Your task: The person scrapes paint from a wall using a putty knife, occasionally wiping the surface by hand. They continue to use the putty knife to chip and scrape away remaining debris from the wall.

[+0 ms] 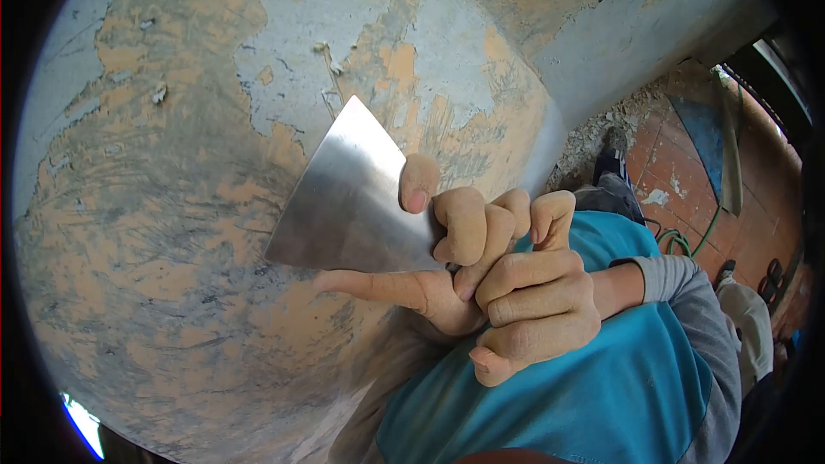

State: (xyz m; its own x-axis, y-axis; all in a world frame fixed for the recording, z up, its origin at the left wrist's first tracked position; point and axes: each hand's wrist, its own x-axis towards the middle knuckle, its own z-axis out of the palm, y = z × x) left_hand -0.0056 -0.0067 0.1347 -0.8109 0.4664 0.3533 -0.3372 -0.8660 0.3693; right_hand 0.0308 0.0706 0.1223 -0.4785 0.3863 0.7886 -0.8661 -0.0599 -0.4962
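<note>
A flat metal scraper [344,198] has its wide bare blade angled to the upper left, in front of the peeling wall surface. My left hand [417,288] holds it near the narrow end, thumb stretched along the lower edge and fingers curled over the upper side. Pressed up against it, my right hand [541,305] is closed around the handle end, and the two hands touch. The handle is almost wholly hidden inside them. Pale dust coats the fingers.
Grey paint patches and scratched tan areas cover the broad wall [172,206]. Paint flakes [593,142] lie along its base. On the red tiled floor [687,155] are a blue sheet [700,133], a green hose [679,242] and sandals [771,279]. Another person's leg [746,322] shows at right.
</note>
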